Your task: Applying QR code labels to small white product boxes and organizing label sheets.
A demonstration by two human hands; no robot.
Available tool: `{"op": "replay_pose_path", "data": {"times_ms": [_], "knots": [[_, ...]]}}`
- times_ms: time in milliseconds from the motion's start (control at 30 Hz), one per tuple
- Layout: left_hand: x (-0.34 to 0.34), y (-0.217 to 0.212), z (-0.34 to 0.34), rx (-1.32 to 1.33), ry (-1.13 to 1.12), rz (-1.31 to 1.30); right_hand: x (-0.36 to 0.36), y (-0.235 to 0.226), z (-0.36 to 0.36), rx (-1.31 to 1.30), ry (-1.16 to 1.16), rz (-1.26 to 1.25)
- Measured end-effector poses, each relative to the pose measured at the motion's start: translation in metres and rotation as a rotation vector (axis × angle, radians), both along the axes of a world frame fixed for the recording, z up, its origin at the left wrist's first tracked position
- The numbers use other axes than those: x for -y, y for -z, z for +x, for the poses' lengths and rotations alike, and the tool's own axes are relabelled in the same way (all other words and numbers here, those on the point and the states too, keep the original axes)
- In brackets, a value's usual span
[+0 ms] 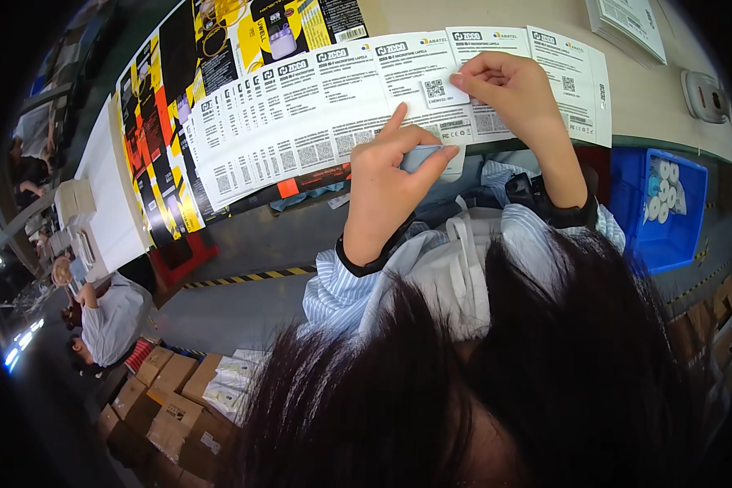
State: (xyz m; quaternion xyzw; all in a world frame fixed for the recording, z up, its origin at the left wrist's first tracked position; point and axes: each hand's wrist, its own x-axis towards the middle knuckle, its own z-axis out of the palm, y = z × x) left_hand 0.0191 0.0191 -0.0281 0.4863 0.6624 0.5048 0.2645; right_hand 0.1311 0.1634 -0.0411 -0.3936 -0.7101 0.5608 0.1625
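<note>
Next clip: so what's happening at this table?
A person's right hand holds a small white QR-code label by its edge over a row of overlapping white printed sheets. The left hand, index finger extended, holds a blue-grey piece whose kind is unclear. A blue bin with white rolls stands to the right.

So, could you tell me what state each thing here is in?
Left hand: index finger extended, others curled around a grey-blue piece.
Right hand: pinching the edge of the QR-code label.
QR-code label: over the printed white sheets; whether stuck down, unclear.
Printed white sheets: overlapping in a row.
Blue crate: open-topped, holding white rolls.
Cardboard boxes: grouped together.
</note>
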Motion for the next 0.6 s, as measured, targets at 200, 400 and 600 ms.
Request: {"op": "replay_pose_path", "data": {"times_ms": [200, 400, 600], "knots": [[0.0004, 0.0001, 0.0028, -0.008, 0.018, -0.003, 0.0032, -0.0013, -0.0016, 0.034, 0.01, 0.068], [-0.0009, 0.0017, 0.0043, -0.034, 0.016, -0.001, 0.0026, -0.0006, -0.0012, 0.057, 0.006, 0.096], [-0.0028, -0.0014, 0.0047, -0.062, 0.034, 0.004, 0.0001, -0.0019, 0.0005, 0.049, 0.001, 0.166]]}}
